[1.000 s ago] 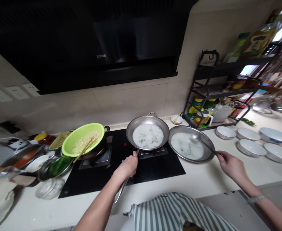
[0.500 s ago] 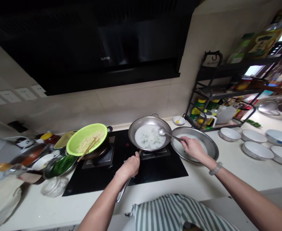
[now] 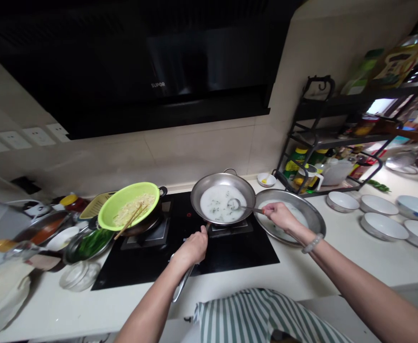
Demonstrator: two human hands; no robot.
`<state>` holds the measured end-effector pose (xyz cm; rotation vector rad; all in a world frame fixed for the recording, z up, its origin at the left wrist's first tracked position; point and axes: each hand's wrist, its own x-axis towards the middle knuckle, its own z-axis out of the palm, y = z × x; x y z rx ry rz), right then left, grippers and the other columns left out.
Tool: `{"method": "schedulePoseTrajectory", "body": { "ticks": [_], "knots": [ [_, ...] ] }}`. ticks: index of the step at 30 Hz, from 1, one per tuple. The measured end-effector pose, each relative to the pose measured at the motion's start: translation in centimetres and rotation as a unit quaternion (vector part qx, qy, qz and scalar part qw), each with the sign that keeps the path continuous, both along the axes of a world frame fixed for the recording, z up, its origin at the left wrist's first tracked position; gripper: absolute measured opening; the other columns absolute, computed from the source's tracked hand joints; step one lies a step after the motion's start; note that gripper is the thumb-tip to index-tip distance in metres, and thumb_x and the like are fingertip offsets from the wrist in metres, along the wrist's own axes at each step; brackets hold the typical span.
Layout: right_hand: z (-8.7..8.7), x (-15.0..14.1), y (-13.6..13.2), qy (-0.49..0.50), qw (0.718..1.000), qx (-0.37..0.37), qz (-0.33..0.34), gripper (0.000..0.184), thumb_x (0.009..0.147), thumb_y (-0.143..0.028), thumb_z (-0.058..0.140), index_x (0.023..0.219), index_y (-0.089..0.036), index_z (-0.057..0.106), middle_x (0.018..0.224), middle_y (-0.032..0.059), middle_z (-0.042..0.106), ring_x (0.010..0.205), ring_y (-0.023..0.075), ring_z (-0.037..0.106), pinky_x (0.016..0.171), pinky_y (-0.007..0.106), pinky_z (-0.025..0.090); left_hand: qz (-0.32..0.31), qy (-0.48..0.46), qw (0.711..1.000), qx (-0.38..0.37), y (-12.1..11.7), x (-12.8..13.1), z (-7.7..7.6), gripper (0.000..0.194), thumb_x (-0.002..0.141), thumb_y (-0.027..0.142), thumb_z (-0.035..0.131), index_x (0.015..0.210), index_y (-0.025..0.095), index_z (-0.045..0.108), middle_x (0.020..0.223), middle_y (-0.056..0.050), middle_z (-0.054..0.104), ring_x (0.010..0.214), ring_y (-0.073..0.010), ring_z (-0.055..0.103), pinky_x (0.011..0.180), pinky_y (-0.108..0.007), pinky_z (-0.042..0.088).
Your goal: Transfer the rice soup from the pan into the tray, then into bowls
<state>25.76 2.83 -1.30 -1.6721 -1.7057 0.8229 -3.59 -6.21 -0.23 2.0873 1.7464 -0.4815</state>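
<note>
My left hand (image 3: pixel 194 247) is closed around the handle of a steel wok (image 3: pixel 199 193) on the right burner. White liquid (image 3: pixel 220 209) with bits of green lies in the wok. A metal ladle (image 3: pixel 249 208) is in the grip of my right hand (image 3: pixel 280 215), its bowl dipped into the liquid at the right of centre. Beneath that hand, right beside the wok, a wide steel basin (image 3: pixel 314 216) holds more whitish liquid.
A green plastic basin (image 3: pixel 104 214) with noodle-like strips and chopsticks (image 3: pixel 132 221) rests on the left burner's pot. Several white bowls (image 3: pixel 383 226) stand at right, before a black spice rack (image 3: pixel 312 133). A glass jar (image 3: pixel 79 276) sits at left; a range hood (image 3: pixel 159 109) hangs above.
The ladle's bowl has come down and a little left, from above the wok's right side into the liquid. My right hand has shifted slightly left. My left hand stays on the handle.
</note>
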Motion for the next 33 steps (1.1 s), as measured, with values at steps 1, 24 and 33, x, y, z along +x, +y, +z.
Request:
{"method": "schedulePoseTrajectory", "body": {
  "ticks": [1,24,33],
  "knots": [
    [0.1,0.1,-0.1,0.018,1.000,-0.014,-0.003,0.017,0.070,-0.022,0.056,0.053,-0.022,0.053,0.052,-0.0014,0.050,0.055,0.0146,0.045,0.055,0.027,0.032,-0.002,-0.001,1.000,0.002,0.0,0.0,0.0,0.078,0.082,-0.001,0.046,0.156,-0.009,0.023,0.128,-0.036,0.062,0.119,-0.0381,0.067,0.097,-0.039,0.051],
    [2.3,2.0,-2.0,0.156,0.972,-0.146,-0.092,0.012,0.069,-0.026,0.062,0.077,-0.018,0.065,0.049,-0.0057,0.042,0.043,0.0078,0.029,0.042,0.022,0.019,-0.007,-0.004,1.000,0.017,0.1,-0.3,-0.7,0.077,0.081,-0.001,0.048,0.155,-0.008,0.025,0.124,-0.036,0.064,0.118,-0.0383,0.068,0.095,-0.040,0.053],
    [3.2,9.6,-4.1,0.221,0.952,-0.108,-0.182,0.027,0.062,-0.028,0.067,0.086,-0.014,0.068,0.051,-0.0025,0.047,0.043,0.0091,0.032,0.044,0.024,0.020,0.000,-0.018,1.000,0.013,0.1,-0.4,-0.6,0.076,0.083,0.001,0.047,0.155,-0.007,0.025,0.127,-0.035,0.063,0.119,-0.0375,0.067,0.097,-0.040,0.051]
  ]
}}
